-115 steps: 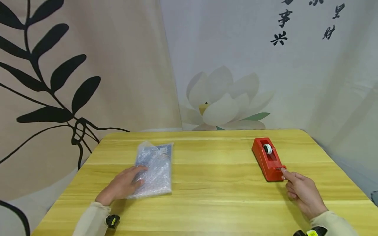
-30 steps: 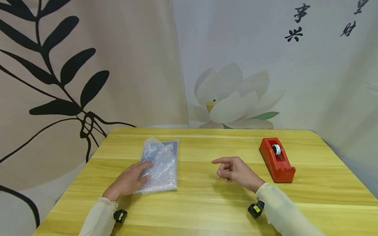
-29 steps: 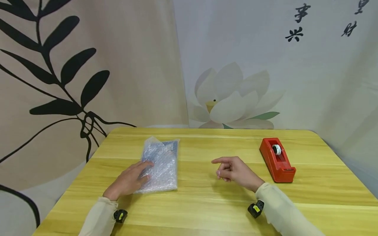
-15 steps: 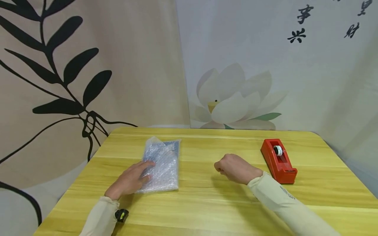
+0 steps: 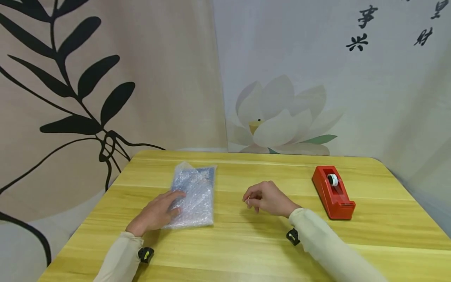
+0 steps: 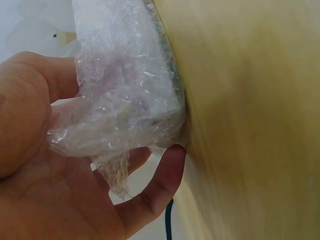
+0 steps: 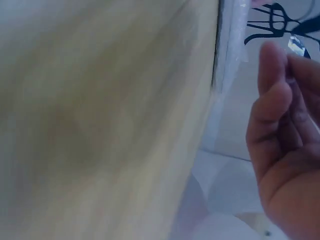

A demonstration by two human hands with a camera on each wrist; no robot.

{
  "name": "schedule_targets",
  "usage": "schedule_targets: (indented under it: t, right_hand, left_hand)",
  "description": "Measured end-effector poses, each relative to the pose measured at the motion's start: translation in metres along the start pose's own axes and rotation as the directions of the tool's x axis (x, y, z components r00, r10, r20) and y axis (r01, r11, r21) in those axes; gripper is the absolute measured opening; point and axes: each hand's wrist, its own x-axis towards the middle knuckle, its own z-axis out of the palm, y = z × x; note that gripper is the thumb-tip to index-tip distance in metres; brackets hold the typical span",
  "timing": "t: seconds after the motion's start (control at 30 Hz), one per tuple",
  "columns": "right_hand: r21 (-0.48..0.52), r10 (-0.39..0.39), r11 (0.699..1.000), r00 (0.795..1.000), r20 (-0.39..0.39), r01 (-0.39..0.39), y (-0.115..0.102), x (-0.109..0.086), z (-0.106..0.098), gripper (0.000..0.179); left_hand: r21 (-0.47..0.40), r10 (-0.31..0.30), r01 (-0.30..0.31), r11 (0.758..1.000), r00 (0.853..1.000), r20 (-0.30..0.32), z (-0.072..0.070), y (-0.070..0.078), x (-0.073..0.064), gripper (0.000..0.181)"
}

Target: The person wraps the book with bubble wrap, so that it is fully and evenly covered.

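A flat bluish item in clear bubble wrap, a bubble-wrapped packet, lies on the table left of centre. The left hand holds its near left edge; the left wrist view shows loose bubble wrap between thumb and fingers, one fingertip down by the table. To the right of the packet, above the table, the right hand has thumb and forefinger pinched together. Between them a small shiny clear piece of tape shows in the right wrist view. Farther right stands a red tape dispenser with a small roll in it.
The wooden table has rounded far corners. Behind it hangs a printed curtain with dark leaves, a lotus and lettering. Each wrist wears a small black camera.
The right hand was at the dispenser's front end, then came left to beside the packet. Lately it has turned and shifted slightly left. The left hand stays on the packet.
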Motion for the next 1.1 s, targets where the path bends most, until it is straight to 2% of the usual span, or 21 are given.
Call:
schedule_targets:
  t: [0.13,0.33,0.5,0.67,0.9,1.1]
  right_hand:
    - [0.124,0.062,0.991,0.998,-0.028,-0.058,0.004,0.011,0.011,0.016]
    - [0.271,0.151,0.953,0.988,-0.033,-0.137,0.000,0.030,0.025,0.018]
    - [0.374,0.200,0.910,0.980,-0.023,-0.177,-0.007,0.045,0.038,0.020]
    - [0.417,0.224,0.886,0.975,-0.003,-0.202,-0.017,0.060,0.048,0.020]
    - [0.413,0.240,0.885,0.971,-0.007,-0.216,-0.034,0.081,0.060,0.016]
    - [0.476,0.297,0.841,0.955,-0.010,-0.257,-0.043,0.097,0.074,0.015]
  left_hand:
    - [-0.006,-0.016,0.016,1.000,1.000,0.010,0.000,0.000,0.001,0.046]
    - [-0.009,-0.065,0.066,0.998,0.997,0.049,-0.003,0.000,0.004,0.060]
    - [0.057,-0.020,0.016,0.998,0.998,0.066,-0.008,-0.001,0.010,0.058]
    - [0.063,-0.014,0.009,0.998,0.997,0.076,-0.012,-0.001,0.016,0.059]
    - [0.026,-0.071,0.069,0.997,0.994,0.087,-0.015,-0.001,0.022,0.053]
    - [0.014,-0.063,0.062,0.998,0.994,0.084,-0.015,0.000,0.023,0.042]
